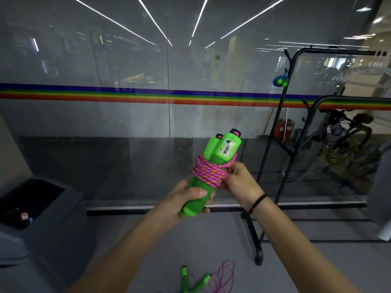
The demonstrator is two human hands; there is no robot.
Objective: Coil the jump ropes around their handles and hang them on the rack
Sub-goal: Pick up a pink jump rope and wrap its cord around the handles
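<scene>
Green plastic handles (213, 157), paired and tilted toward 1 o'clock just below frame centre, look light and rigid, while the pink braided rope (208, 173) wound round their middle is soft and likely to spring loose unless its last turn is pinned. The left hand (186, 200) curls round the handles' lower end at 7 o'clock of the coil, and the right hand (240, 180) pinches the coil's edge at 3 o'clock. Gripping across the coil seems safest for the carry to the rack (338, 52) at 3 o'clock, where another coiled rope (281, 80) hangs; a loose rope (203, 281) lies at 6 o'clock.
</scene>
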